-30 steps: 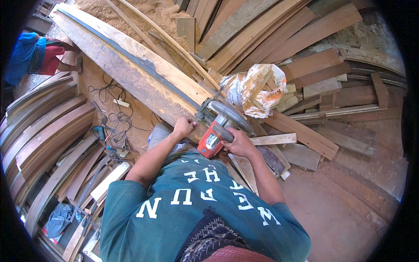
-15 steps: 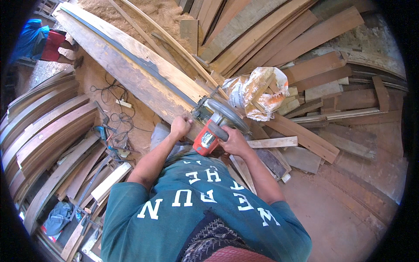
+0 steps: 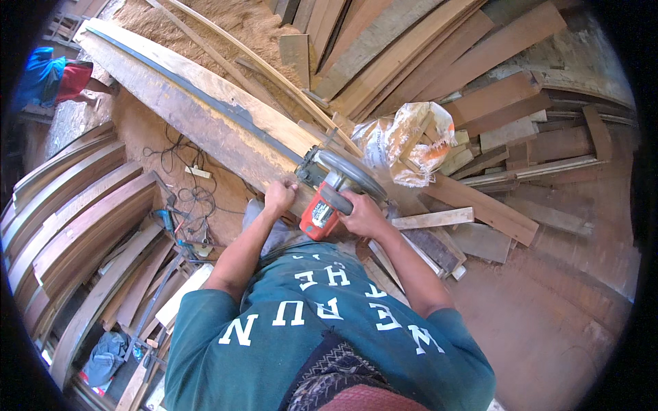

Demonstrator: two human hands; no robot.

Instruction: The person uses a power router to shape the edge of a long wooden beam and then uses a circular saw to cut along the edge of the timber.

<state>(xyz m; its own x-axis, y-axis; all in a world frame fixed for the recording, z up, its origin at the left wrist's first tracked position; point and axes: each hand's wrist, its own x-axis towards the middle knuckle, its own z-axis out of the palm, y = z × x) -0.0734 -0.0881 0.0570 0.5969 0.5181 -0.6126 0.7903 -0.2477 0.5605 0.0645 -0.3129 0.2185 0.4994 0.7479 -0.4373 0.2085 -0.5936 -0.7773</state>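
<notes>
A circular saw (image 3: 321,216) with a red motor housing and a grey round guard stands at the near end of a long wooden plank (image 3: 185,127). My right hand (image 3: 362,215) is wrapped round its dark handle. Beside the saw, on its left, my left hand (image 3: 279,197) has its fingers curled on the plank's near edge. A dark straight strip (image 3: 205,98) lies lengthwise along the plank and runs up to the saw's base. The guard hides the blade.
A torn white bag (image 3: 384,140) holding wood offcuts lies right of the saw. Boards (image 3: 439,48) fan out at the far right, and more are stacked at left (image 3: 89,219). Tangled cables (image 3: 185,185) lie on sawdust. A person in blue and red (image 3: 51,79) is at far left.
The view has turned slightly. The saw and my right hand sit a little farther left, with both hands keeping their hold. The other person's legs have shifted.
</notes>
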